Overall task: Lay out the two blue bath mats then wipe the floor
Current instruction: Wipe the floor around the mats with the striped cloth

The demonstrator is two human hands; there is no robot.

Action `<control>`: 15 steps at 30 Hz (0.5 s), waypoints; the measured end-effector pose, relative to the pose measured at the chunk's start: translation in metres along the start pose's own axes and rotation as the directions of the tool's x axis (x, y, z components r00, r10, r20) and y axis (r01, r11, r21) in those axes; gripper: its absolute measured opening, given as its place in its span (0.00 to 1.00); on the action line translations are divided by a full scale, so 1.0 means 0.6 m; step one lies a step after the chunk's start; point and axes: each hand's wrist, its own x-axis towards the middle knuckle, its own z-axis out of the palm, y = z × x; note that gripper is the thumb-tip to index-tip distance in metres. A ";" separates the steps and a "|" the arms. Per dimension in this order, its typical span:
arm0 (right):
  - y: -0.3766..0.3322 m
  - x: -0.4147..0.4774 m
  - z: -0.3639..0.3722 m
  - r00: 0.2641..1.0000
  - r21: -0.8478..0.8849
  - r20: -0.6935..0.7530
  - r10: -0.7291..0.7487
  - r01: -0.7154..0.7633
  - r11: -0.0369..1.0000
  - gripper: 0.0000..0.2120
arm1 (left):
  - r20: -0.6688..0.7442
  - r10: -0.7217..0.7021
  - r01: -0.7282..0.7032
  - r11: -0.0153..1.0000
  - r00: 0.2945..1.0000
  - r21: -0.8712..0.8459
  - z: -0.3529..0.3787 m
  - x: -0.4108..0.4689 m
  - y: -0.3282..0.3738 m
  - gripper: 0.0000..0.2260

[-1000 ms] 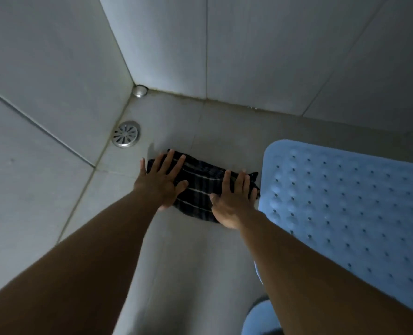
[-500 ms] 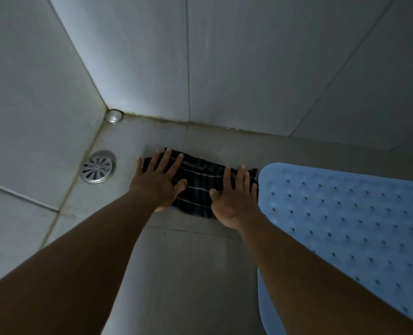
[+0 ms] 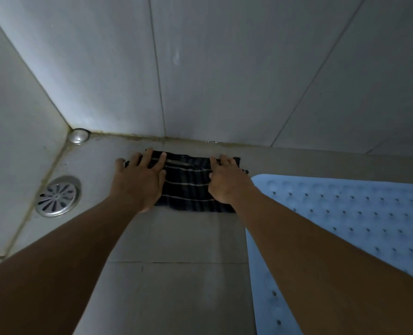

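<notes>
A dark checked cloth with thin white stripes (image 3: 188,187) lay flat on the grey tiled floor (image 3: 176,238) at the frame centre. A light blue rubber bath mat with small holes (image 3: 345,209) lay flat at lower right, just beside the cloth.

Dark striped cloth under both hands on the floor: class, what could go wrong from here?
The cloth lies close to the wall; a forward push may knock the left hand and right hand against it.
A sideways wipe may catch the blue bath mat and shift it.
</notes>
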 end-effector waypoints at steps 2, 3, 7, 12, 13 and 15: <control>0.003 0.005 -0.003 0.995 -0.005 -0.092 -0.027 0.027 1.000 0.29 | -0.036 -0.014 0.015 0.999 0.999 0.031 -0.004 0.007 0.004 0.26; 0.005 0.005 -0.005 0.987 -0.001 -0.157 -0.037 0.037 0.999 0.26 | -0.053 -0.025 0.026 0.999 0.998 0.026 -0.007 0.010 0.006 0.26; 0.005 0.004 -0.015 0.955 -0.017 -0.296 -0.004 -0.001 1.000 0.17 | -0.090 -0.082 0.075 0.995 0.993 -0.072 -0.022 0.021 0.017 0.23; -0.002 -0.007 -0.031 0.967 -0.064 -0.252 0.045 -0.063 0.996 0.09 | -0.041 -0.079 0.080 0.997 0.996 0.018 -0.062 0.045 0.023 0.13; -0.004 -0.015 -0.035 0.965 -0.080 -0.260 0.037 -0.060 0.995 0.09 | -0.039 -0.088 0.089 0.996 0.995 0.018 -0.070 0.044 0.022 0.11; -0.009 -0.040 -0.053 0.953 -0.121 -0.303 -0.006 -0.033 0.992 0.08 | -0.061 -0.127 0.126 0.992 0.990 -0.014 -0.093 0.031 0.020 0.10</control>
